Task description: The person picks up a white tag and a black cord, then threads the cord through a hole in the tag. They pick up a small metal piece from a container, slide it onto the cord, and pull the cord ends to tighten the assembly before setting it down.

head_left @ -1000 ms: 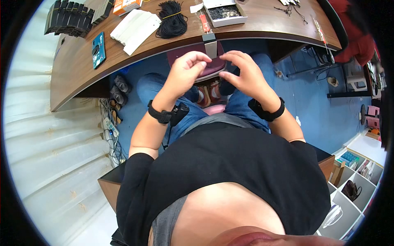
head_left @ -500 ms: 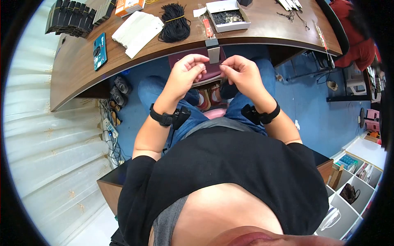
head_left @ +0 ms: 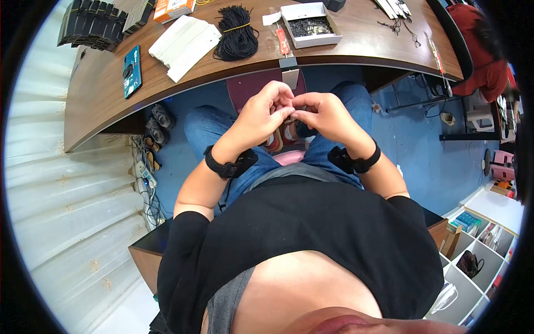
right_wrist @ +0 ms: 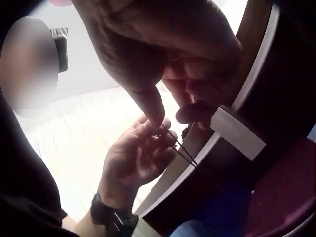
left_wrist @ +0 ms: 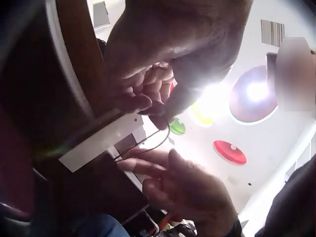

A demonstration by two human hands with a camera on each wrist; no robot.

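Between the two hands runs a thin dark cord [left_wrist: 143, 142], doubled into a narrow loop in the left wrist view. My left hand [head_left: 262, 116] pinches it with thumb and fingertips. My right hand [head_left: 328, 116] also pinches the cord [right_wrist: 178, 146], thumb against forefinger, and its two strands stick out past the fingertips in the right wrist view. Both sets of fingertips meet above the lap, just short of the desk edge. In the head view the cord is hidden by the fingers.
On the desk [head_left: 350, 50] lie a tied bundle of black cords [head_left: 236, 33], white strips [head_left: 184, 47], a blue phone-like item [head_left: 132, 72], and a white box [head_left: 314, 40] of small dark pieces. A packaged red tool [head_left: 282, 42] lies behind a block-like fixture [head_left: 289, 72] at the desk edge.
The hands have drawn together from a gap until their fingertips meet. My right hand's fingers, spread one second ago, have closed into a pinch.
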